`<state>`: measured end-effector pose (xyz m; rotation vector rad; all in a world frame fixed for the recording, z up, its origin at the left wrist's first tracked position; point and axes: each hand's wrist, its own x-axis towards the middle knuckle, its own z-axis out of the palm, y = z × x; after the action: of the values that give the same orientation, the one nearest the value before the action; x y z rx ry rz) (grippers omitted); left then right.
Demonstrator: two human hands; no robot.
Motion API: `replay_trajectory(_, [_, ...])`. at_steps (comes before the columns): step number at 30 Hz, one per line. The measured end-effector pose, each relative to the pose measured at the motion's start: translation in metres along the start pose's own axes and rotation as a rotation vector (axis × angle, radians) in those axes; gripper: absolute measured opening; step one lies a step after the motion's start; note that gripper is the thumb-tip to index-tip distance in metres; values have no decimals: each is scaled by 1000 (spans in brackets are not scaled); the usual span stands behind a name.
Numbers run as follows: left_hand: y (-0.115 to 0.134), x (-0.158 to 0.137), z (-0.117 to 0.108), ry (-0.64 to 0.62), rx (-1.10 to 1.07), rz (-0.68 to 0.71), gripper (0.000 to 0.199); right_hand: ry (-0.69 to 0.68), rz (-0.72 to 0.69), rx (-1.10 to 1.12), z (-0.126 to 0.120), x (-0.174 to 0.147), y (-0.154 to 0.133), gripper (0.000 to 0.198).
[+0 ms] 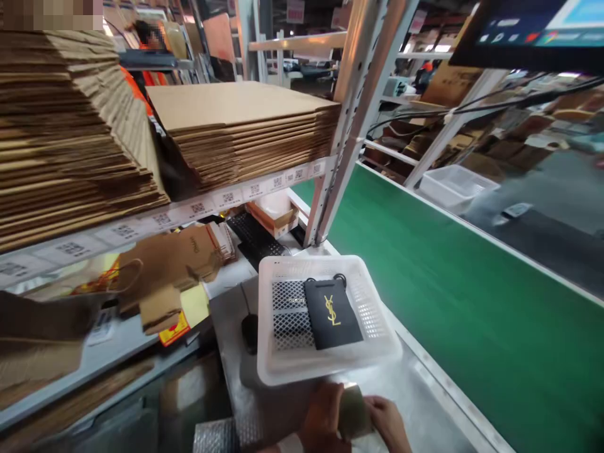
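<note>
Landmark: white perforated plastic basket [372, 352] holding black paper gift bag [331, 313].
Hands: left hand [323, 420] and right hand [387, 420], just below basket, jointly gripping small grey-brown item [353, 412]; identity unclear.
Risk: item may slip, grip partly out of frame.
Room: green conveyor belt [453, 302] lies open right of basket; shelving crowds left.

I read a gold YSL monogram on the black paper bag [331, 313], which lies in the white basket [283, 371] near the worktop's conveyor-side edge. Along the shelf's front edge runs a row of QR-code labels [227, 197]; their codes and any print are too small to read.
</note>
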<state>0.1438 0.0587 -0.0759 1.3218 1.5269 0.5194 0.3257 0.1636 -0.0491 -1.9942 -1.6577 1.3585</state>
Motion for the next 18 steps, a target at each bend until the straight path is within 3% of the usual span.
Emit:
replay_trajectory(5, [8, -7, -28, -85, -40, 122, 124, -64, 47, -67, -5, 1, -22, 32])
replay_trajectory(8, [11, -16, -44, -69, -52, 163, 120, -75, 53, -80, -8, 0, -30, 35])
replay_trajectory(12, [6, -23, -45, 6, 10, 149, 111, -95, 68, -56, -8, -2, -29, 38])
replay_trajectory(18, [4, -24, -40, -42, 78, 80, 114, -39, -8, -17, -9, -12, -26, 43])
